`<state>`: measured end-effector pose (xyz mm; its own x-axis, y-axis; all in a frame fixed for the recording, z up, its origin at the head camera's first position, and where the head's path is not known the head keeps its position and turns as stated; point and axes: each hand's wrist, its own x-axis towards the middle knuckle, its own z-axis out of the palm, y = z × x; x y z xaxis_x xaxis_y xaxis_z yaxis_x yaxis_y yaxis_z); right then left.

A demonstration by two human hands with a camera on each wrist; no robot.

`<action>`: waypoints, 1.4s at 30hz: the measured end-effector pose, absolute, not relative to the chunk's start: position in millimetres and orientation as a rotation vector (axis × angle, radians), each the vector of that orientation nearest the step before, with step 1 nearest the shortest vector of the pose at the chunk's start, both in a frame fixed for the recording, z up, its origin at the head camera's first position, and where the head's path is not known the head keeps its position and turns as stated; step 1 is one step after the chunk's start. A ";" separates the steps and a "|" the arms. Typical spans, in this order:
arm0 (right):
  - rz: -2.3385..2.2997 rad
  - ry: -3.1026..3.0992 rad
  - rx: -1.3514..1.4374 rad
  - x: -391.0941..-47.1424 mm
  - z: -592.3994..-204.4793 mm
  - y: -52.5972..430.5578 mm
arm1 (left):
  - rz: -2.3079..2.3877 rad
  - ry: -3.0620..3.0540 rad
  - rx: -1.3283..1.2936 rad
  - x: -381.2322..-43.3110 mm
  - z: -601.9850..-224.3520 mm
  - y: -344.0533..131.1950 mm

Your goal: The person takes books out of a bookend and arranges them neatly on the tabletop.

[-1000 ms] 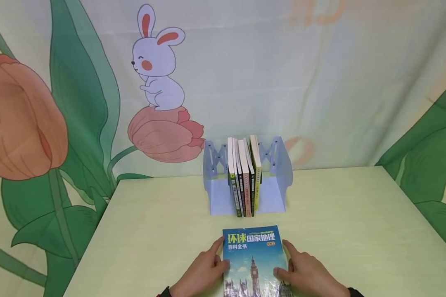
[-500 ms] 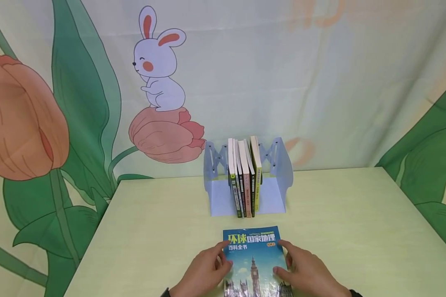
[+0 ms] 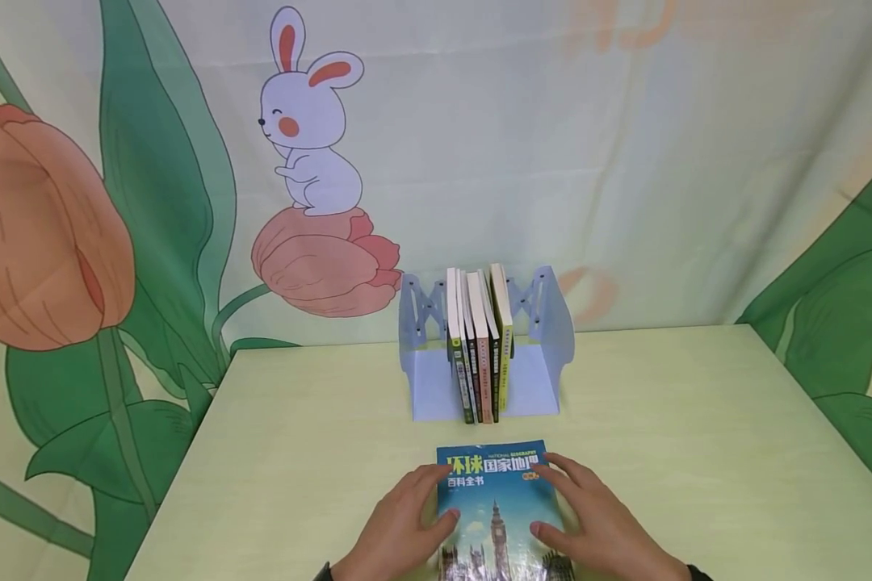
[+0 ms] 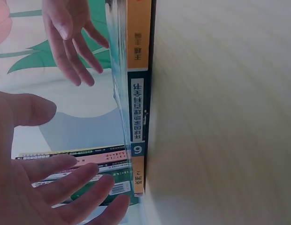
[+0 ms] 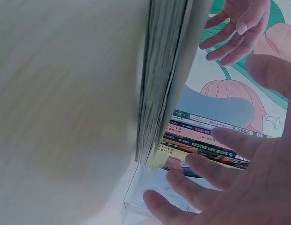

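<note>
A glossy blue book (image 3: 497, 508) lies flat at the bottom centre of the head view, a clock tower on its cover, its lower end cut off by the frame. The left hand (image 3: 407, 520) is at its left edge and the right hand (image 3: 596, 520) at its right — both loose, fingers spread and slightly bent, gripping nothing. Their fingertips overlap the cover in that view; whether any touches it I can't tell.

The left wrist view gives what the head view hides: the spine (image 4: 137, 110), dark blue with orange bands, a white title panel and a numeral. The right wrist view shows the opposite side, a thick block of page edges (image 5: 159, 84), grey and finely layered. Each of these views also catches the other hand at the top.

At the middle of the head view, thin books (image 3: 480, 355) stand nearly upright in a pale blue rack (image 3: 557, 347) with curved end plates and crisscross struts. From above they are mostly pale page edges and narrow spines; the left wrist view adds a barcode (image 4: 119, 188) on a green cover.

The table (image 3: 298, 436) is smooth and pale yellow-green — behind it hangs softly creased cloth (image 3: 480, 161) printed with tulips and a white rabbit (image 3: 316, 153).
</note>
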<state>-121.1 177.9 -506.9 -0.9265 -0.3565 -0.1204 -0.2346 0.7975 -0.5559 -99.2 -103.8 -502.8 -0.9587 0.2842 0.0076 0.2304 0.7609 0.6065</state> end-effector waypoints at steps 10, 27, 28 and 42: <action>-0.957 2.762 -0.736 -118.7 -505.6 182.5 | 0.911 2.953 0.584 -98.2 -497.9 -99.8; -0.923 2.890 -0.956 -119.0 -493.7 180.9 | 1.050 3.057 0.531 -114.3 -473.8 -92.1; -0.921 2.897 -0.953 -118.7 -492.1 180.8 | 1.068 3.064 0.534 -115.5 -472.6 -92.2; -0.942 2.929 -1.009 -115.2 -480.6 181.1 | 1.262 3.086 0.437 -134.9 -460.7 -87.4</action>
<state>-115.2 181.1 -480.6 -0.8016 -0.5342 0.2683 -0.5905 0.6374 -0.4951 -134.9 -87.4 -460.7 -0.9422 0.1535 0.2978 0.3182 0.6883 0.6519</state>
